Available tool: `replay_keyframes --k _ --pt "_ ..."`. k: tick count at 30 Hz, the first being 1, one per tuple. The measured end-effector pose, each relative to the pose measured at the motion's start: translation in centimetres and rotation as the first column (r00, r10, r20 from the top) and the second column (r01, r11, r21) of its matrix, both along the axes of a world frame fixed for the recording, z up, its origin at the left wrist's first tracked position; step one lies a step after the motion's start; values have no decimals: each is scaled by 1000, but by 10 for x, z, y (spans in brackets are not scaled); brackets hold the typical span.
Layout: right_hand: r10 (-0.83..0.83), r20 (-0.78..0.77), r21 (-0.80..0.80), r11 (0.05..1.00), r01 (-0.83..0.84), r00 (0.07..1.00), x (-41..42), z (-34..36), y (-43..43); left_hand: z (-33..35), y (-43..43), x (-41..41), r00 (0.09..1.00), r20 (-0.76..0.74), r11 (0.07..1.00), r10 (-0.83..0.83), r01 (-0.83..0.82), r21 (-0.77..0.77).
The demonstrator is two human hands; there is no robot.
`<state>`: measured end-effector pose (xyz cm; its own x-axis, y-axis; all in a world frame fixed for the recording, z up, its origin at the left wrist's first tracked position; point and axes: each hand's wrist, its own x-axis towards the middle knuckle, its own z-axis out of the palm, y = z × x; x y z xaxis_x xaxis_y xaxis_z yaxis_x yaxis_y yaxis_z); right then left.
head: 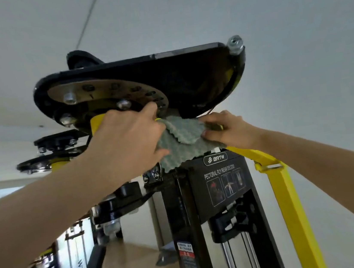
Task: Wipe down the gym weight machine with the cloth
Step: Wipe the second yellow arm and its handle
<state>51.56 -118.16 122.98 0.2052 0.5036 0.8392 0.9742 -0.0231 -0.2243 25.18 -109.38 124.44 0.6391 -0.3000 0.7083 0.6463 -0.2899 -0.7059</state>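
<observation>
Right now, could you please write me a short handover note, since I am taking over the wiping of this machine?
Left hand: grips one end of the cloth, up by the yellow post.
Right hand: pinches the other end.
Cloth: held between both hands, just under the black plate at the top of the machine, above the label panel.
Done: I cannot tell which parts are already wiped.
Left, as a guess: the rest of the top, the yellow arm, the panel and the guide rods below.
</observation>
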Motion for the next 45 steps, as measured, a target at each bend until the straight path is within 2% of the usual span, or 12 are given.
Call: replay_keyframes --k 3,5,8,19,23,27,38,45 --pt "-59 142 -29 998 64 988 9 -9 -7 -5 -3 11 999 7 998 54 -53 -39" --pt "-104 183 -11 994 108 978 18 -14 -6 -8 -3 14 998 7 995 64 -63 -78" --pt "-52 151 44 998 45 987 29 -16 -3 -9 -5 18 996 -3 986 85 -85 -146" --pt "70 -42 46 997 -68 997 62 -15 0 -6 -8 60 995 44 980 88 -78 -184" --pt "37 -54 39 999 -35 998 77 -13 1 -4 -12 69 992 44 967 117 -104 -231" --pt "131 -122 81 989 -122 984 89 -19 7 -3 -15 76 994 36 969 100 -90 -229" --pt "233 -118 106 969 -221 965 139 -26 10 -1 -23 118 995 41 951 91 -75 -301" --pt "277 -115 14 961 -277 954 190 -40 -1 2 -39 166 991 6 913 131 -118 -391"
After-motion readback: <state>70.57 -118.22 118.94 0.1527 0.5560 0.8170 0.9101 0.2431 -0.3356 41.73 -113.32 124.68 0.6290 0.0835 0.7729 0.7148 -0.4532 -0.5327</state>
